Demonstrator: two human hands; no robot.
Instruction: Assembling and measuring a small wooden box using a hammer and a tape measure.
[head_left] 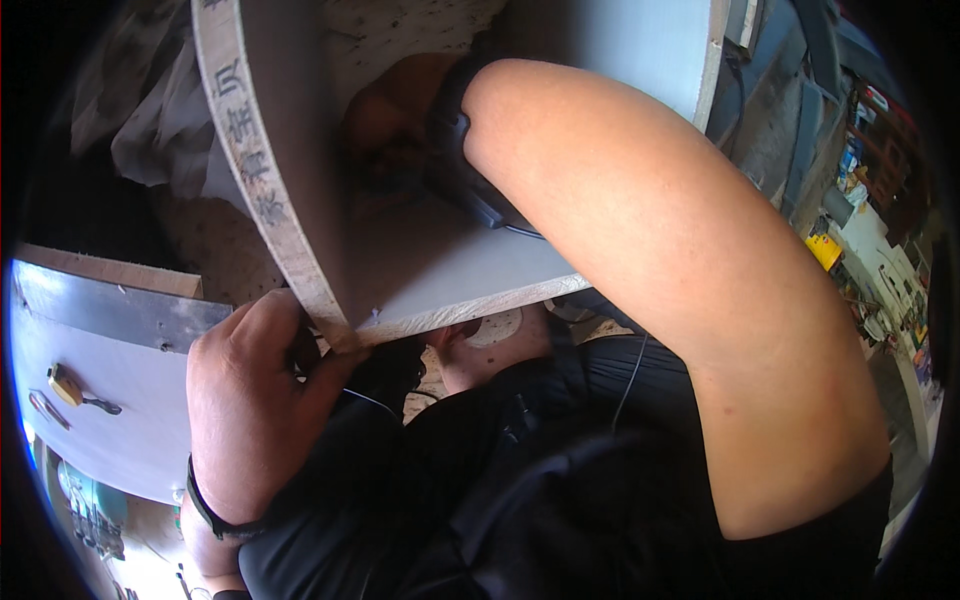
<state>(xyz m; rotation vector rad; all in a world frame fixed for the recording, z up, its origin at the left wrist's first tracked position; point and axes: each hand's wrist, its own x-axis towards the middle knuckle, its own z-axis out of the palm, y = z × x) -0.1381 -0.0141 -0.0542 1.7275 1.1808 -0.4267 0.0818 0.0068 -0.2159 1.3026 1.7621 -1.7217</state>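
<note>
An open box of pale boards (430,318) stands before me, its rough cut edges facing me. My left hand (255,375) is closed round the near left corner, where the upright side board (248,140) meets the bottom board. My right arm reaches across into the box. Deep in its shadow is my right hand (395,110), dark and blurred, so its fingers and anything in them cannot be made out. A black device (465,190) with a thin cable is strapped at my right wrist.
On the left, a white panel (130,400) bears a yellow and black brush-like tool (66,384). Crumpled translucent plastic sheeting (170,140) hangs behind it. Grey boards (785,130) lean at the right, near a yellow object (823,250) among workshop clutter.
</note>
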